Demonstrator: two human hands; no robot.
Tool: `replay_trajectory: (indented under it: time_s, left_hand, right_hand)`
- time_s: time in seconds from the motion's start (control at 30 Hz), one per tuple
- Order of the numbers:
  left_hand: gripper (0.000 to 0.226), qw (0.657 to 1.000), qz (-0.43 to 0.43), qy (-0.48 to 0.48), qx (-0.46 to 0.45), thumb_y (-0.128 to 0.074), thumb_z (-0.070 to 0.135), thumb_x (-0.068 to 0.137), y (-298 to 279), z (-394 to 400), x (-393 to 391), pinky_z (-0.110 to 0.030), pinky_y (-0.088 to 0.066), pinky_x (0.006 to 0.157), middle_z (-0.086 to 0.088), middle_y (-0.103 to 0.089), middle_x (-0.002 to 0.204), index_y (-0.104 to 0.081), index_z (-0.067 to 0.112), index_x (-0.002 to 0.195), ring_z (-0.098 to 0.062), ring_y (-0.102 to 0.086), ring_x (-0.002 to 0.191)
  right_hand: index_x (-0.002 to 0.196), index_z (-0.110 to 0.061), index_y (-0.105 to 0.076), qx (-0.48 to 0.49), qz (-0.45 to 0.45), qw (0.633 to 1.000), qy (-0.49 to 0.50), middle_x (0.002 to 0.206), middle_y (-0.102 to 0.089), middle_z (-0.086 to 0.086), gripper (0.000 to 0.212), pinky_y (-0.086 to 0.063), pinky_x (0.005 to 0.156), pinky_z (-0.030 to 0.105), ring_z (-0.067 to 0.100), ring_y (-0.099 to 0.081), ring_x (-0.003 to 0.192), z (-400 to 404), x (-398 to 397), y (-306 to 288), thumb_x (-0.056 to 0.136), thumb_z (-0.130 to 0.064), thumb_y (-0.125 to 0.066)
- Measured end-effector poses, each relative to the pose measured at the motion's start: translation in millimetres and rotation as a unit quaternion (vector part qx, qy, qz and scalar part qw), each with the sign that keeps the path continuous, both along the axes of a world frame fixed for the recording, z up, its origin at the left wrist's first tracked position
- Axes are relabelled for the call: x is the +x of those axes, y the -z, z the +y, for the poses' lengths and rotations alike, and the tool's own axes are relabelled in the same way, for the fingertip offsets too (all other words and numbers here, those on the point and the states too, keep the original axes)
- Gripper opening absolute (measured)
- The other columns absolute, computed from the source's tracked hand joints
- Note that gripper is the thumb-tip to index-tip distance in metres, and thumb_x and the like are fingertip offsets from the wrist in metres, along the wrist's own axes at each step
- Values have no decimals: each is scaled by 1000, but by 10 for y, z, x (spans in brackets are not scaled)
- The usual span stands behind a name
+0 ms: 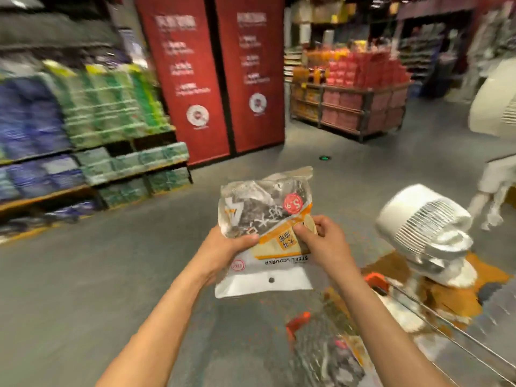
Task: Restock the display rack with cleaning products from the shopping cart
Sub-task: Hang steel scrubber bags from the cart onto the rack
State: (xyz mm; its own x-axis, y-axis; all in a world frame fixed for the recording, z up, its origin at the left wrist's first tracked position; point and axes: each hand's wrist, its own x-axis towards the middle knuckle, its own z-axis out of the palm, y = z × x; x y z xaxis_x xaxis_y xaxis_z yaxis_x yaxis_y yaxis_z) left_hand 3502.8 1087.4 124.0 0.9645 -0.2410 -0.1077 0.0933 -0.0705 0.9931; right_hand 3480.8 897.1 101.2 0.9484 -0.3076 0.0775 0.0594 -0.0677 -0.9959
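Note:
I hold a clear-and-orange pack of steel scourers [265,216] upside down in front of me, above the grey floor. My left hand [226,244] grips its left edge with the thumb across the front. My right hand [321,241] pinches the orange label on its right side. Below my arms the shopping cart [435,328] shows its wire rim and orange handle parts, with more blurred packs [329,347] inside. The display rack [92,141] with green and blue packs stands at the left.
White fans [427,233] stand in or beside the cart at right, another [497,101] higher up. Two red banner panels [212,79] stand ahead. A wooden stand of red and orange goods [351,99] sits at the back right. Grey floor lies between.

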Motion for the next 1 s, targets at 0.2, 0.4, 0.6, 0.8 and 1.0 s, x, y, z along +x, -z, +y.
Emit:
replay_trajectory:
  time_s: [0.2, 0.4, 0.6, 0.8, 1.0]
  left_hand:
    - [31, 969, -128, -169, 127, -79, 11, 68, -529, 1384, -804, -23, -49, 54, 11, -69, 73, -63, 22, 93, -2, -61, 62]
    - [37, 856, -159, -356, 340, -76, 30, 63, -931, 2356, -2184, -28, -50, 77, 6, -71, 92, -64, 26, 98, -8, -63, 85]
    - [30, 621, -31, -397, 676, -54, 42, 82, -1107, 2631, -3575, -35, -46, 78, -3, -65, 111, -49, 28, 109, -29, -59, 105]
    - [32, 412, 25, -424, 806, -69, 35, 74, -1481, 2632, -4571, -29, -40, 60, -1, -66, 95, -56, 23, 100, -22, -65, 88]
    - [45, 189, -40, -579, 792, -64, 34, 69, -1618, 2387, -5416, -40, -34, 86, -1, -65, 101, -60, 22, 112, -26, -60, 95]
  right_hand:
    - [114, -14, -56, -121, -103, 981, -107, 100, -60, -6, 44, -42, 80, 12, 9, -56, 93, 1367, -93, -480, 74, -14, -76]
    - [133, 2, -40, -321, -479, 806, -137, 135, -43, 25, 73, -29, 111, 42, 35, -35, 129, 2670, -959, -997, 72, -19, -74]
    - [103, -7, -69, -386, -692, 549, -265, 100, -69, 10, 46, -36, 94, 62, 34, -61, 108, 3743, -2101, -1257, 59, -21, -72]
    - [73, -16, -58, -289, -682, 544, -396, 71, -57, 3, 40, -46, 52, 36, 30, -60, 66, 4287, -2884, -1503, 43, -18, -83]
    - [84, -9, -60, -51, -660, 568, -489, 86, -58, 5, 17, -44, 69, 38, 30, -55, 80, 4731, -3178, -1653, 69, -15, -55]
